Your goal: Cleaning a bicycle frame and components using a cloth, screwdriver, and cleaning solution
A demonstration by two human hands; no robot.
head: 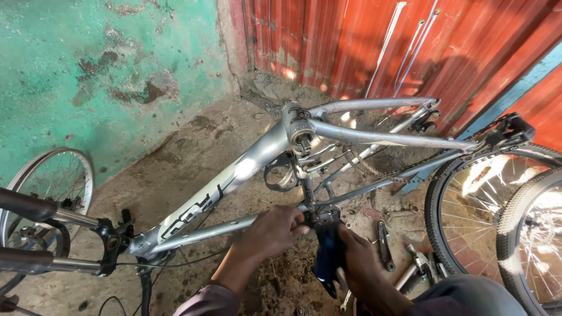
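Note:
A silver bicycle frame (234, 175) lies upside down on the dirty concrete floor, seat tube opening toward the red wall. My left hand (274, 231) grips the frame's lower tube right beside the black bottom bracket (321, 217). My right hand (358, 263) presses a dark blue cloth (329, 257) against the bottom bracket from below. The chain (380, 169) hangs slack along the rear stays. The black handlebars (35, 234) rest at the lower left.
A wheel (55, 181) leans on the green wall at left. Two tyred wheels (497, 222) stand at right. Wrenches and metal tools (404, 257) lie on the floor by my right hand. A red corrugated wall (410, 47) backs the scene.

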